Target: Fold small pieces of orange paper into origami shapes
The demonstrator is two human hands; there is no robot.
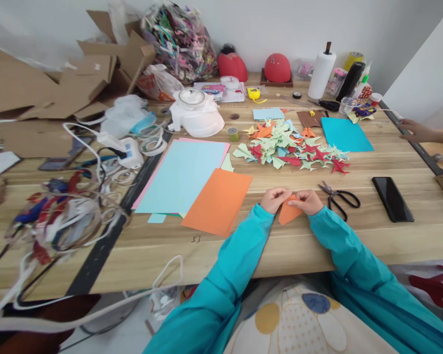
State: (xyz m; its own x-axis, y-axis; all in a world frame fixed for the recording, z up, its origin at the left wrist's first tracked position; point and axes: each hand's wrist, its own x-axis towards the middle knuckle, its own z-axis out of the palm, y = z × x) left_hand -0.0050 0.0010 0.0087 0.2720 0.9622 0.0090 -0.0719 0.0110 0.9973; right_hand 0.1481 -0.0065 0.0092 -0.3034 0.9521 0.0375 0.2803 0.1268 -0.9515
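Between my two hands is a small folded piece of orange paper (290, 211), its lower part hanging below the fingers. My left hand (275, 199) pinches its upper left side, and my right hand (309, 201) pinches the upper right. Beyond the hands lies a heap of folded paper pieces (276, 140) in pale green, red, orange and blue. Black-handled scissors (339, 199) rest open just right of my right hand. To the left, orange sheets (218, 201) overlap a stack of light blue sheets (182, 174) with pink paper beneath.
A black phone (393, 199) lies at right, with a blue sheet (347, 134) behind it. Another person's hand (415, 131) touches the table's right edge. Tangled cables and ribbons (84, 211) and cardboard (51, 88) crowd the left. A white roll (322, 73) stands at the back.
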